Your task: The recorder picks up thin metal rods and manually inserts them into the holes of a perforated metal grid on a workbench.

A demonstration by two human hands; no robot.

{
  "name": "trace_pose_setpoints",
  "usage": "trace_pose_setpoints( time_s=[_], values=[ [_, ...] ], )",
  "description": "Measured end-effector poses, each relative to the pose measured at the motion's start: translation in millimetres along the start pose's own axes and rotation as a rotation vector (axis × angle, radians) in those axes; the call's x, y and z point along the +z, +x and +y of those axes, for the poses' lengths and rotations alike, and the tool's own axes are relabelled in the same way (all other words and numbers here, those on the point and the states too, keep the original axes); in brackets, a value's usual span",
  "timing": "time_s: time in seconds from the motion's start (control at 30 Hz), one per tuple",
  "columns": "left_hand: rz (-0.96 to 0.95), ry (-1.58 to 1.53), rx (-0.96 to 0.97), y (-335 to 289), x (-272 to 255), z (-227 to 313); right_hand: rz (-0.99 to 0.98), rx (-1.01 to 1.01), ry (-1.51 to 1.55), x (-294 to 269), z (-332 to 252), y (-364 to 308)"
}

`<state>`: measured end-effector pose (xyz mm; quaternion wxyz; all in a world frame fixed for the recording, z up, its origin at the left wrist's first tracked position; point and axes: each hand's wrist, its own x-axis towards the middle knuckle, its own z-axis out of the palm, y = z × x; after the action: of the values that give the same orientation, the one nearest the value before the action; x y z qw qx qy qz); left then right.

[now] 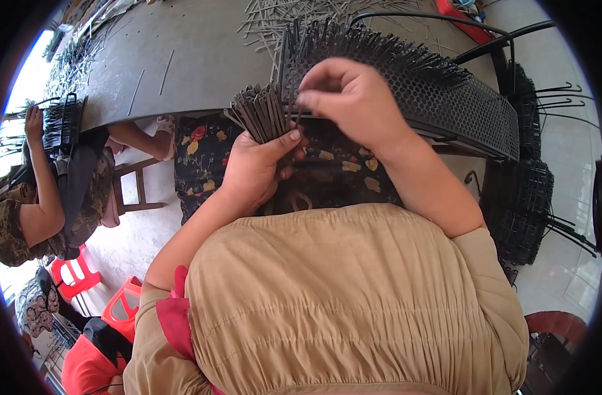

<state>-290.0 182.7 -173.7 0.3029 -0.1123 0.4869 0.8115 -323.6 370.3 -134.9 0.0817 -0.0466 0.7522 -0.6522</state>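
Observation:
My left hand [258, 168] is wrapped round a bundle of thin dark metal strips [258, 113], held upright just off the table's near edge. To its right, my right hand [350, 99] is bent over with thumb and fingers brought together, slightly blurred. A single strip [299, 113] runs from its fingertips down beside the left thumb. Behind the right hand stands a black perforated metal rack [439, 108], with a dense row of dark strips [380, 49] sticking up along it.
Loose strips [334, 10] lie heaped on the grey table [202, 39] at the back. Black racks with hooked rods [524, 210] stand at the right. On the left, another person [37, 204] sits working at a similar rack; red stools [77, 273] stand behind.

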Motion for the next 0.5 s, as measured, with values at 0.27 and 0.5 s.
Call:
trace_pose_setpoints(
  time_s=[0.27,0.5],
  values=[
    [-0.064,0.056,-0.047,1,-1,-4,0.596,-0.605,-0.359,-35,-22,27],
    [-0.015,0.105,-0.042,-1,1,-2,0.553,-0.830,-0.787,-29,-10,37]
  ],
)
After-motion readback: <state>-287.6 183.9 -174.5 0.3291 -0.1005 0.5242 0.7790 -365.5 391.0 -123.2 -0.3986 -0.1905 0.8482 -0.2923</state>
